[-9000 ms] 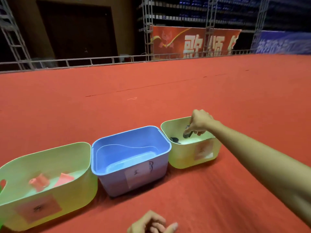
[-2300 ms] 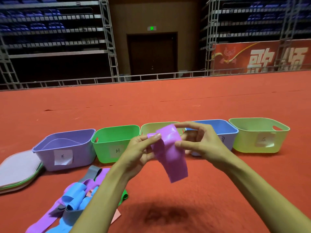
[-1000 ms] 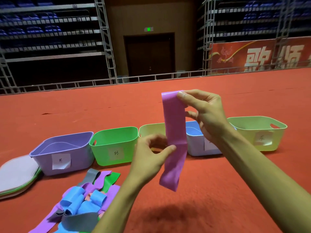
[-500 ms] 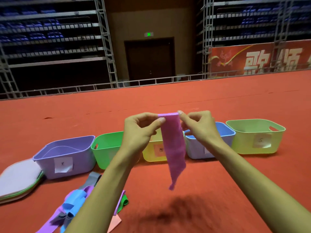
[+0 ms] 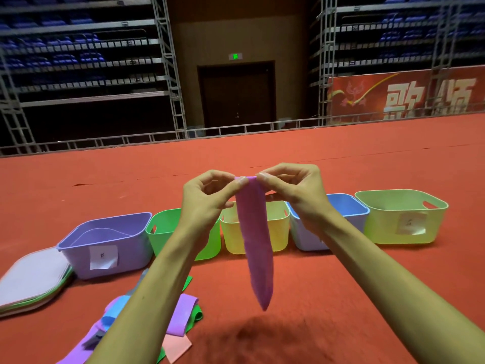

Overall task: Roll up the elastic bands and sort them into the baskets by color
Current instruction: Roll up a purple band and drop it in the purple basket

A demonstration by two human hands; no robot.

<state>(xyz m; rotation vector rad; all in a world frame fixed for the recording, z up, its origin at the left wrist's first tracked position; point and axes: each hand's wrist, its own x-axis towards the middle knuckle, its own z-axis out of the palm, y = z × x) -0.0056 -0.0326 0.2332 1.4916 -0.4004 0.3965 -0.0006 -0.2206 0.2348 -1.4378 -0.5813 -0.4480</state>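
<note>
The step in hand is the start of a roll: the purple elastic band (image 5: 256,245) hangs lengthwise in the air in front of the row of baskets, its top edge pinched at one corner by the left hand (image 5: 204,203) and at the other by the right hand (image 5: 296,195), thumb against forefinger on each, while its free end dangles above the red carpeted floor (image 5: 341,298). The next move calls for turning that top edge over on itself and winding down evenly, keeping the strip flat so that the coil does not skew, and then carrying it to the purple basket (image 5: 78,256) at the left end of the row. A loose pile of bands (image 5: 181,313) in purple, blue, green and pink lies on the floor beneath the left forearm, so much sorting is left. The white paper label (image 5: 103,256) on the purple basket bears a handwritten mark too small to read. The red banner (image 5: 404,95) behind shows large pale Chinese characters, possibly 歌颂.
</note>
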